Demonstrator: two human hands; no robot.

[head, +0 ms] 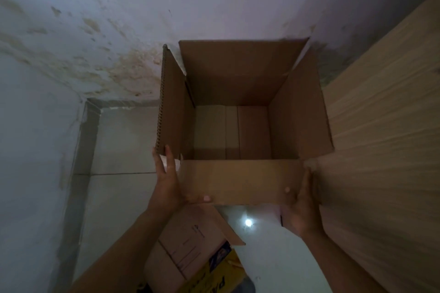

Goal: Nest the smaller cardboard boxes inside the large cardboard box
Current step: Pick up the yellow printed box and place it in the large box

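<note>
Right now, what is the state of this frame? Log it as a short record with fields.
large box: large cardboard box, open, flaps up, nothing inside
left hand: left hand on the box's near-left corner, thumb on the near flap
right hand: right hand on the near-right corner
smaller box: smaller cardboard box on the floor below the large one, not nested
surroundings: tiled floor, stained wall, wooden panel at right

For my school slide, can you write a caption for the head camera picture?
Two hands grip the open, empty large box; a smaller box waits below.
</note>
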